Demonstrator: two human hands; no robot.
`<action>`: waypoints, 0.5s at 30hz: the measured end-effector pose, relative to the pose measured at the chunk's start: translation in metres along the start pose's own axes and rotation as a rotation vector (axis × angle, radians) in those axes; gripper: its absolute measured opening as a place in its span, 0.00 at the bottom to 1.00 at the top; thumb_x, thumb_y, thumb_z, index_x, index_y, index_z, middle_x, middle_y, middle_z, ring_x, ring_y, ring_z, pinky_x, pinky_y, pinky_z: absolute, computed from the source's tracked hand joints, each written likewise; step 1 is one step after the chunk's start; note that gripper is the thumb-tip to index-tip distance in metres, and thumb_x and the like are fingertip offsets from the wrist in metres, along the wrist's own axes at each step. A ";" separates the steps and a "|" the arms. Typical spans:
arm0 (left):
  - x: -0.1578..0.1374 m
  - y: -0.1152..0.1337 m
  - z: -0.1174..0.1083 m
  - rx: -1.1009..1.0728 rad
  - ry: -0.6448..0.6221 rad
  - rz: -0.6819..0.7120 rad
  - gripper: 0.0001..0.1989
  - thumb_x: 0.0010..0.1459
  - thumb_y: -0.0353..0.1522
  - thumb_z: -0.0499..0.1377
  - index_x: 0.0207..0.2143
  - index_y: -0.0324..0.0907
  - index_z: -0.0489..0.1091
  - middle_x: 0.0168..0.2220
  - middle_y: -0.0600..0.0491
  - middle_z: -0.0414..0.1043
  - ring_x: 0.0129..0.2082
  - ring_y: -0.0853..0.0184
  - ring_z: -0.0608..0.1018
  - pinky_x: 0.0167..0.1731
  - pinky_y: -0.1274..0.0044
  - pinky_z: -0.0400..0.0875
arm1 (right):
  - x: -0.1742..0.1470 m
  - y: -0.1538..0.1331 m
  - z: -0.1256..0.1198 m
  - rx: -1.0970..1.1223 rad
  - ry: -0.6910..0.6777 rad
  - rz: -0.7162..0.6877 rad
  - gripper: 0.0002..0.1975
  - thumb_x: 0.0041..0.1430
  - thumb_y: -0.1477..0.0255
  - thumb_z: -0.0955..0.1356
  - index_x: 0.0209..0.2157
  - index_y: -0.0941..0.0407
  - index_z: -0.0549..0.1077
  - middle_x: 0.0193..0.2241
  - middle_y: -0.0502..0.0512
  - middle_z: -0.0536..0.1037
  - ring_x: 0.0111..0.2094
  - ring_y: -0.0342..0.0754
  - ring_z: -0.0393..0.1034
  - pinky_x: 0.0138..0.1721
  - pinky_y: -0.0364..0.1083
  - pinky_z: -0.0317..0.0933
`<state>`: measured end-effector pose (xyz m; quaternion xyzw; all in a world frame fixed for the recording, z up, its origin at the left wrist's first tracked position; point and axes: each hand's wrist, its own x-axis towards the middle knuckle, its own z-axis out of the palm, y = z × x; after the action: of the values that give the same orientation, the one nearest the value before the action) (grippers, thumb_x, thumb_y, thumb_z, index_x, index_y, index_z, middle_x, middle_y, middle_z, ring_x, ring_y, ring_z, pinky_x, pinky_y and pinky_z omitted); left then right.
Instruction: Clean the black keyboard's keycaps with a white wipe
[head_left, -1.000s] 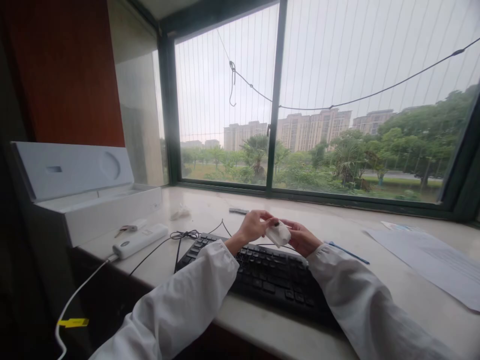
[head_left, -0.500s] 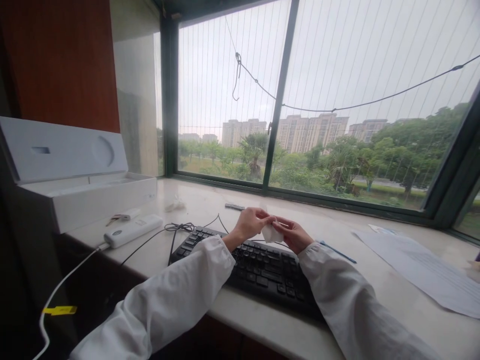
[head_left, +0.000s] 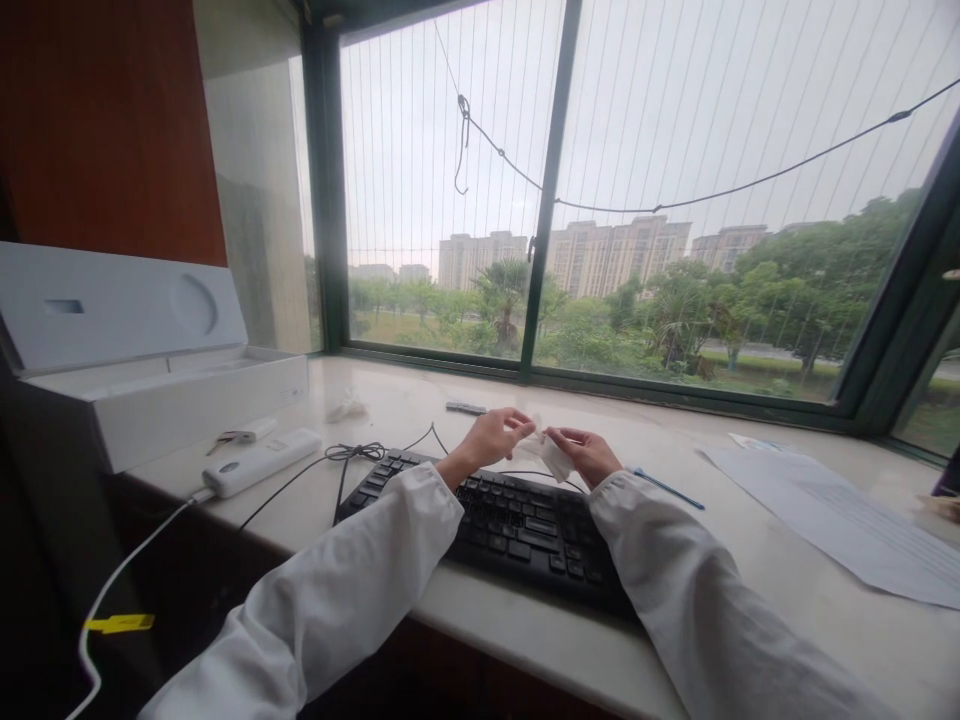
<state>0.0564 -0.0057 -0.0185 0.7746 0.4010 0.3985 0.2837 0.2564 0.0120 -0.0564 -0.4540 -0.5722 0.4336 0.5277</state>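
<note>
The grip of the right hand (head_left: 591,457) pinches thin white material (head_left: 557,460) above the keyboard (head_left: 521,528); the left hand's (head_left: 491,438) is unclear.

No text is legible: the faint print on the flat white paper sheet (head_left: 817,510) at right and the thin yellow tag (head_left: 120,624) at lower left is too blurred.

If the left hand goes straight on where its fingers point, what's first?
Probably the white wad held by the right hand, then that hand itself; exact depth is unclear.
</note>
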 end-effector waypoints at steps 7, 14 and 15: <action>-0.007 0.003 0.005 -0.091 -0.220 -0.006 0.36 0.47 0.52 0.63 0.53 0.40 0.67 0.47 0.40 0.73 0.18 0.74 0.74 0.19 0.79 0.70 | -0.004 -0.004 0.003 0.088 -0.036 -0.022 0.27 0.40 0.52 0.74 0.35 0.59 0.81 0.28 0.58 0.82 0.26 0.48 0.74 0.29 0.45 0.66; -0.006 0.006 0.004 0.118 -0.061 0.051 0.27 0.47 0.52 0.62 0.39 0.39 0.77 0.29 0.49 0.77 0.26 0.67 0.76 0.25 0.79 0.65 | -0.014 -0.014 0.008 0.119 0.014 0.043 0.23 0.34 0.58 0.78 0.31 0.59 0.81 0.25 0.57 0.81 0.24 0.47 0.73 0.27 0.44 0.67; -0.006 0.006 0.004 0.130 -0.048 0.059 0.26 0.47 0.52 0.63 0.38 0.40 0.77 0.28 0.50 0.77 0.27 0.66 0.77 0.26 0.79 0.65 | -0.014 -0.015 0.008 0.107 0.028 0.054 0.23 0.33 0.59 0.79 0.31 0.59 0.81 0.25 0.57 0.81 0.24 0.47 0.73 0.27 0.44 0.67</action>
<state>0.0595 -0.0143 -0.0185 0.8122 0.3962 0.3608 0.2305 0.2482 -0.0053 -0.0453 -0.4464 -0.5284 0.4714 0.5471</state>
